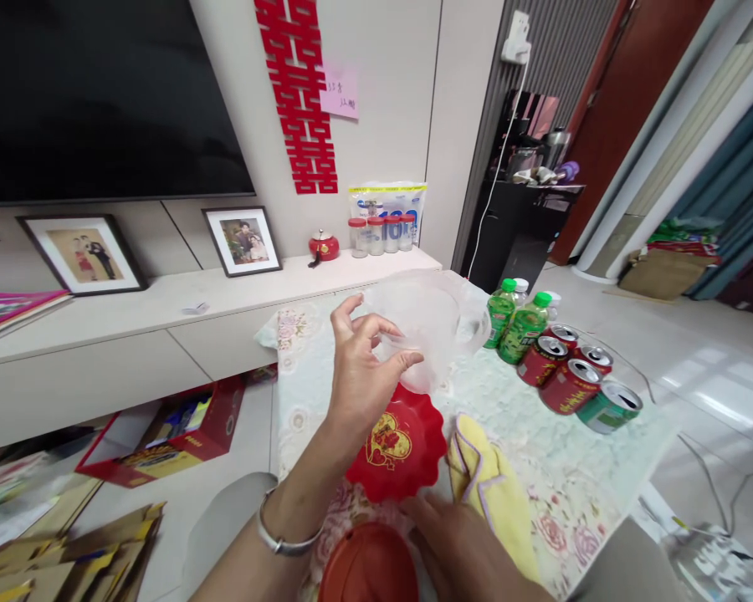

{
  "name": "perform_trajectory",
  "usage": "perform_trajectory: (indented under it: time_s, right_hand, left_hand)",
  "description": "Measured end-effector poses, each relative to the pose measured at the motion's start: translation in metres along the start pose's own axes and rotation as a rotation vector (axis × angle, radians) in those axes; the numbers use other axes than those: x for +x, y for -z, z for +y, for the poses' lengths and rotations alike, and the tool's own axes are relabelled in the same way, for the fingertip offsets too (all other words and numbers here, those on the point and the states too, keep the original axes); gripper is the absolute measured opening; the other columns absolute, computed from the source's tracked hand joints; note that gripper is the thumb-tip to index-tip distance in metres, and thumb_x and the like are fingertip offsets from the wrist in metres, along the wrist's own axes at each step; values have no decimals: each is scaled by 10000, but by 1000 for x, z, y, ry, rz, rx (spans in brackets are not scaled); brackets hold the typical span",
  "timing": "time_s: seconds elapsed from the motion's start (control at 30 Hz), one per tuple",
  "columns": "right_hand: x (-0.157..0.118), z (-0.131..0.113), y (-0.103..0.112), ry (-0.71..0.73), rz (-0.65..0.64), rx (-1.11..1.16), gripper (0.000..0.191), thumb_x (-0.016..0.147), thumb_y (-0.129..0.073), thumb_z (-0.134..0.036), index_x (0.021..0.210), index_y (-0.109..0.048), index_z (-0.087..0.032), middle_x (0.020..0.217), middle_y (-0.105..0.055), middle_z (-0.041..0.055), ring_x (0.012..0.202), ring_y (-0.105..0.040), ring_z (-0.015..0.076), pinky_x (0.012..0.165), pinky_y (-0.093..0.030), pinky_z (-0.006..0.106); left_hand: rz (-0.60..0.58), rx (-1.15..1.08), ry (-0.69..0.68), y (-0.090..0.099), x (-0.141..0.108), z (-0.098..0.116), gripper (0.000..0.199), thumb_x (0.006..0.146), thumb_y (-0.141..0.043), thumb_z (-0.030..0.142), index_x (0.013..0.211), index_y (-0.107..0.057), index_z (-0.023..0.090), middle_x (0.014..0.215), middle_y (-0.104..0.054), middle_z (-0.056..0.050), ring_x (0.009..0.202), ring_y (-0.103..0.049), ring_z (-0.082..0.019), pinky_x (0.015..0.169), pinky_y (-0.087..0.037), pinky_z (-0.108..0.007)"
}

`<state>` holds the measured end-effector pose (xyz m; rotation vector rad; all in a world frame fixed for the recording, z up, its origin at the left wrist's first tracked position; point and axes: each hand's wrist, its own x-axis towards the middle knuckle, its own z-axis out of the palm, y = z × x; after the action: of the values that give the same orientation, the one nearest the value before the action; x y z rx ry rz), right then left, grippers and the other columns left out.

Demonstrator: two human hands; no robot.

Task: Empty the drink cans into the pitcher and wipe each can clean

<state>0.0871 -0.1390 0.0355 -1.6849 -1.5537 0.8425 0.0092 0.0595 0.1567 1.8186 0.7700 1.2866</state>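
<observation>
My left hand [370, 359], with a silver bangle on its wrist, pinches the edge of a translucent frosted plastic jug [423, 313]. The jug is tilted over the table, its handle pointing right. Below it lies a red scalloped plate [407, 443] with a gold heart print. My right hand [448, 535] is low, at the near edge of the plate and beside a round reddish-brown lidded container [370, 564]. Its fingers are blurred and partly hidden, so their grip does not show. A yellow cloth [493, 502] with purple edging lies just right of the plate.
Several opened drink cans [571, 385] and green-capped bottles [522, 328] stand on the table's right side. A floral cloth [602, 477] covers the table. Behind, a white cabinet [163, 313] bears framed photos, red-lidded jars [376, 237] and a small red pot [324, 246].
</observation>
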Motion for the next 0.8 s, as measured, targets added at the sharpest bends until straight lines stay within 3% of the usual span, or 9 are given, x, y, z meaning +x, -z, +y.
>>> perform_trajectory:
  time_s: [0.1, 0.2, 0.3, 0.47, 0.63, 0.8]
  right_hand:
    - [-12, 10, 19, 7, 158, -322, 422, 961, -514, -264, 1317, -741, -274, 1295, -738, 154, 1189, -689, 343, 993, -571, 502]
    - [-28, 38, 32, -136, 337, -527, 589, 906, -669, -402, 1478, -659, -262, 1484, -627, 194, 1383, -544, 445, 1030, -557, 636]
    - [-45, 66, 32, -228, 319, -517, 814, 843, -726, -383, 1623, -520, -279, 1559, -570, 200, 1380, -553, 448, 1012, -580, 639]
    - [-69, 65, 33, -176, 231, -248, 676, 857, -618, -224, 1529, -622, -289, 1388, -703, 126, 1274, -683, 308, 1108, -569, 472]
    - [-75, 57, 23, -12, 154, -168, 767, 834, -653, -137, 1560, -585, -374, 1397, -705, 87, 1283, -681, 273, 1110, -563, 404]
    - [-67, 58, 15, 14, 55, -222, 838, 838, -831, -295, 1608, -521, -408, 1356, -722, 101, 1198, -707, 304, 1045, -597, 413]
  left_hand:
    - [-40, -39, 27, -21, -4, 1, 284, 689, -901, 110, 801, -663, 218, 1544, -416, -53, 1343, -594, -293, 1100, -587, -541]
    - [-79, -64, 54, -42, -10, -1, 301, 676, -906, 75, 796, -666, 210, 1553, -400, -64, 1330, -605, -288, 1111, -574, -532]
    - [-134, -66, 79, -59, -15, -2, 310, 668, -913, 57, 786, -668, 207, 1561, -391, -67, 1311, -618, -283, 1123, -567, -527]
    - [-211, -32, 117, -76, -24, -3, 345, 638, -933, 37, 771, -663, 205, 1539, -404, -75, 1315, -609, -300, 1140, -553, -530]
    - [-259, -4, 137, -75, -33, -2, 346, 644, -926, 36, 740, -635, 197, 1539, -385, -84, 1321, -588, -318, 1136, -538, -547]
    - [-296, 80, 109, -66, -37, 0, 334, 671, -925, 94, 747, -618, 199, 1538, -375, -103, 1384, -545, -362, 1144, -522, -566]
